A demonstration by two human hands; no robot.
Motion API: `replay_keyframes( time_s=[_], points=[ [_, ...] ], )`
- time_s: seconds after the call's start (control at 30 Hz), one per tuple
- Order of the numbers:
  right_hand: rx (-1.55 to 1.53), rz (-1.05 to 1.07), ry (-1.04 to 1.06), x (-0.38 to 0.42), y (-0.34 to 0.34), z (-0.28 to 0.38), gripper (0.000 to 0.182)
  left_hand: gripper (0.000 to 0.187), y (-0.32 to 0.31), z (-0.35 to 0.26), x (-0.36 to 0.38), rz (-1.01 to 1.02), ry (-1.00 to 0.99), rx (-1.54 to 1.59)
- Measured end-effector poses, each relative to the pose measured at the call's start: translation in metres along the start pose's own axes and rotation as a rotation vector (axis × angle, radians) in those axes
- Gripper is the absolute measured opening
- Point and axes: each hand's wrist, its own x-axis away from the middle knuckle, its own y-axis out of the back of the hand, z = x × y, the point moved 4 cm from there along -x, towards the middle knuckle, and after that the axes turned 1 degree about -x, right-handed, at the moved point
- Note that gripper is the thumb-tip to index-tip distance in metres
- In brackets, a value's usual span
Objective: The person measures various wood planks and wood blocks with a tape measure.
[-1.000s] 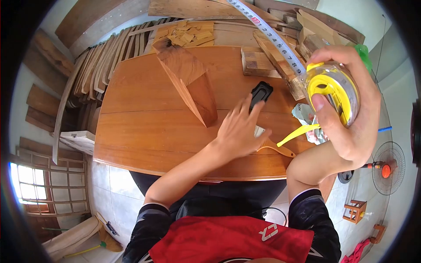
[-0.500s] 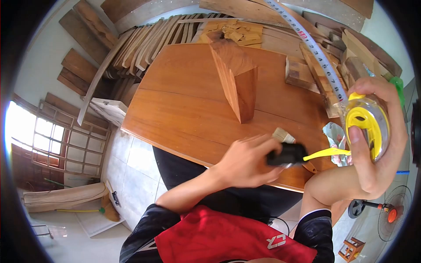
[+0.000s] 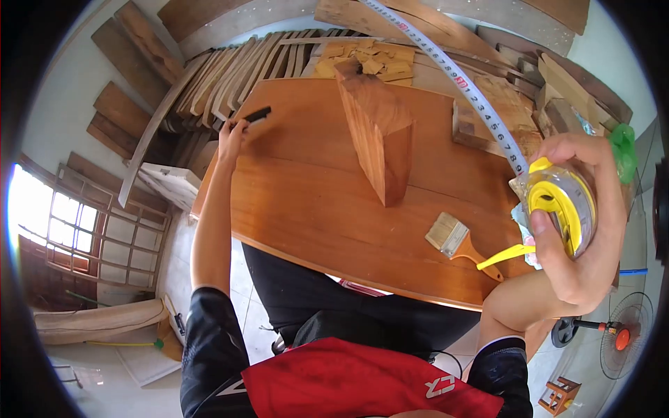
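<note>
My right hand [image 3: 582, 209] is wrapped round a tape measure [image 3: 561, 212] with a clear case, a yellow inside and a yellow strap. Its white blade [image 3: 463, 83] stretches out and curves up to the far left, past the top of the view. At the far left end of the wooden table [image 3: 293, 181], my left hand [image 3: 233, 139] grips a narrow black object [image 3: 252, 116] whose kind I cannot make out. A wedge-like wooden block [image 3: 376, 136] stands mid-table between the hands. A paintbrush [image 3: 460, 240] with an orange handle lies near the right front edge.
Curved wooden slats [image 3: 258, 66] are stacked behind the table, beside a pile of thin wood pieces [image 3: 366, 59]. Timber blocks [image 3: 495, 115] sit at the back right. A fan [image 3: 624, 334] and a small wooden stool [image 3: 559, 396] stand on the floor at right.
My left hand has swung from near the tape measure to the table's far left, carrying the black object. The paintbrush is now uncovered. My right hand with the tape measure has shifted slightly left.
</note>
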Motion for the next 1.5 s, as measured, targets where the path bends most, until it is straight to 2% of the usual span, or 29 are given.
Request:
replay_keyframes(
  time_s=[0.13, 0.17, 0.27, 0.3, 0.4, 0.53, 0.57, 0.6, 0.63, 0.7, 0.77, 0.97, 1.07, 1.2, 1.23, 1.27, 1.4, 1.5],
  points=[
    [-0.007, -0.025, -0.050, -0.003, -0.003, -0.002, 0.051, 0.045, -0.026, 0.002, -0.056, -0.181, -0.127, -0.228],
    [-0.017, -0.026, -0.051, -0.005, -0.005, -0.003, 0.051, 0.053, -0.032, 0.003, -0.060, -0.199, -0.071, -0.311],
    [-0.032, -0.008, -0.046, -0.008, -0.006, -0.004, 0.052, 0.065, -0.052, -0.001, -0.068, -0.299, -0.150, -0.555],
    [-0.031, -0.005, -0.049, -0.009, -0.007, -0.005, 0.052, 0.078, -0.055, 0.001, -0.074, -0.218, -0.091, -0.536],
    [0.002, 0.012, -0.072, -0.009, -0.008, -0.006, 0.052, 0.078, -0.064, -0.001, -0.072, -0.241, -0.151, -0.638],
    [0.040, 0.069, -0.044, -0.011, -0.010, -0.004, 0.051, 0.050, -0.070, -0.037, -0.047, -0.494, -0.651, -0.413],
    [0.041, 0.066, -0.064, -0.011, -0.012, -0.003, 0.051, 0.031, -0.080, -0.054, -0.040, -0.320, -0.680, -0.171],
    [0.035, 0.062, -0.075, -0.012, -0.015, -0.003, 0.050, 0.022, -0.093, -0.091, -0.011, -0.122, -0.494, 0.046],
    [0.028, 0.057, -0.085, -0.014, -0.019, -0.002, 0.049, 0.024, -0.107, -0.118, 0.007, -0.010, -0.615, 0.209],
    [0.008, 0.062, -0.099, -0.017, -0.028, -0.001, 0.048, 0.035, -0.127, -0.168, 0.041, 0.228, -0.674, 0.388],
    [0.031, 0.067, -0.084, -0.022, -0.034, 0.000, 0.046, 0.048, -0.142, -0.208, 0.069, 0.429, -0.652, 0.494],
    [-0.006, 0.032, -0.094, -0.036, -0.047, 0.000, 0.046, 0.054, -0.149, -0.283, 0.090, 0.676, -0.594, 0.448],
    [-0.071, 0.008, -0.017, -0.035, -0.043, -0.001, 0.048, 0.056, -0.135, -0.292, 0.101, 0.748, -0.708, 0.357],
    [-0.207, -0.088, 0.132, -0.031, -0.050, -0.002, 0.053, 0.041, -0.107, -0.288, 0.104, 0.703, -0.766, 0.305],
    [-0.221, -0.098, 0.164, -0.031, -0.052, 0.000, 0.054, 0.029, -0.100, -0.288, 0.103, 0.705, -0.754, 0.364],
    [-0.234, -0.108, 0.196, -0.031, -0.055, 0.001, 0.055, 0.027, -0.094, -0.286, 0.099, 0.710, -0.755, 0.327],
    [-0.077, 0.047, 0.196, -0.038, -0.068, 0.019, 0.053, 0.020, -0.078, -0.273, 0.082, 0.758, -0.720, 0.221],
    [-0.069, 0.084, 0.159, -0.037, -0.076, 0.023, 0.052, 0.020, -0.077, -0.267, 0.079, 0.787, -0.685, 0.144]
  ],
)
